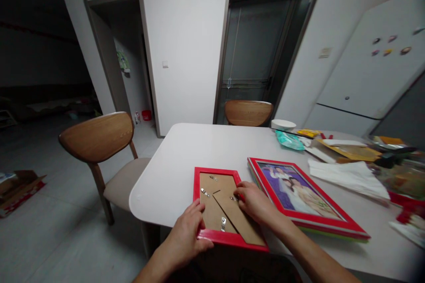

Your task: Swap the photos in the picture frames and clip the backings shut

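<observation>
A small red picture frame [212, 172] lies face down near the white table's [206, 141] front edge, its brown backing board with metal clips and a stand facing up. My left hand [187, 234] grips the frame's lower left corner, fingers curled over the red edge. My right hand [254, 201] rests on the frame's right edge, fingertips pinched at a clip on the backing. Just to the right lies a larger red frame [332, 219] face up with a photo of people in it, stacked on other frames.
Papers, a white cloth [348, 177], a teal packet [288, 140], a white bowl [283, 124] and clutter fill the table's right side. Wooden chairs stand at the left [99, 137] and far side [248, 112]. A fridge [372, 70] is at right, doorways behind.
</observation>
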A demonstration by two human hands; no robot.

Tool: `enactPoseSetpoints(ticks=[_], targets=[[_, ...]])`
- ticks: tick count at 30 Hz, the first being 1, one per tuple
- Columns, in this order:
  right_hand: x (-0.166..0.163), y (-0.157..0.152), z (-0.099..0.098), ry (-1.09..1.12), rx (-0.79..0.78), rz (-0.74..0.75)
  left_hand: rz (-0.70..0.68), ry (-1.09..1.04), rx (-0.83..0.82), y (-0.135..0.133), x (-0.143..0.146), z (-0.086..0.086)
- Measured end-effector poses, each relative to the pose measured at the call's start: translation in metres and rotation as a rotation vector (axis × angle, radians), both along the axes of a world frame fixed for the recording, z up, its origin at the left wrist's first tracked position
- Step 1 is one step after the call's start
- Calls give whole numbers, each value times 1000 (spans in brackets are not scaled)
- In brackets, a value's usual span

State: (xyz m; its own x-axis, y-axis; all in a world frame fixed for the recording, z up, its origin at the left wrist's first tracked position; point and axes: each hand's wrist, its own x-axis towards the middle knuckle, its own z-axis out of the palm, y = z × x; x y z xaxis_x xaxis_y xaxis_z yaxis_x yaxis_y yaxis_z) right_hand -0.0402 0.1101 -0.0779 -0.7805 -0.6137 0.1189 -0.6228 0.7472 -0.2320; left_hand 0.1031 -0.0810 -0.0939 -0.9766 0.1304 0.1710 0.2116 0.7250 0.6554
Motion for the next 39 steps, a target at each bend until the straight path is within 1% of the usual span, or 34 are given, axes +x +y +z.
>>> enactPoseSetpoints(ticks=[5,9,11,15,17,21,24,25,27,29,32,34,36,39], targets=[[3,-9,-4,52,-9,-75,-13,-22,-15,0,1,3],[9,-9,1,59,-23,-69,5,-19,7,0,1,1],[18,-7,5,29,-60,18,7,-22,16,0,1,0],[42,-7,12,-167,-144,348,10,-15,27,0,1,-2],[50,-10,12,-211,-147,404,12,-16,32,0,1,-2],[54,-18,7,-163,-167,351,14,-20,31,0,1,-1],[52,-18,2,-143,-206,311,18,-7,36,1,1,-1],[52,-17,1,-133,-221,272,19,-7,38,1,1,-1],[51,-15,0,-102,-230,146,22,-15,43,1,0,-1],[51,-14,-1,-84,-196,46,28,-21,51,1,1,0],[49,-16,0,-102,-176,13,38,-20,76,2,3,0],[46,-18,1,-115,-210,-8,42,-10,120,2,5,1],[43,-19,6,-117,-240,-30,67,9,200,4,5,2],[42,-21,17,-88,-269,-43,181,60,389,8,-3,4]])
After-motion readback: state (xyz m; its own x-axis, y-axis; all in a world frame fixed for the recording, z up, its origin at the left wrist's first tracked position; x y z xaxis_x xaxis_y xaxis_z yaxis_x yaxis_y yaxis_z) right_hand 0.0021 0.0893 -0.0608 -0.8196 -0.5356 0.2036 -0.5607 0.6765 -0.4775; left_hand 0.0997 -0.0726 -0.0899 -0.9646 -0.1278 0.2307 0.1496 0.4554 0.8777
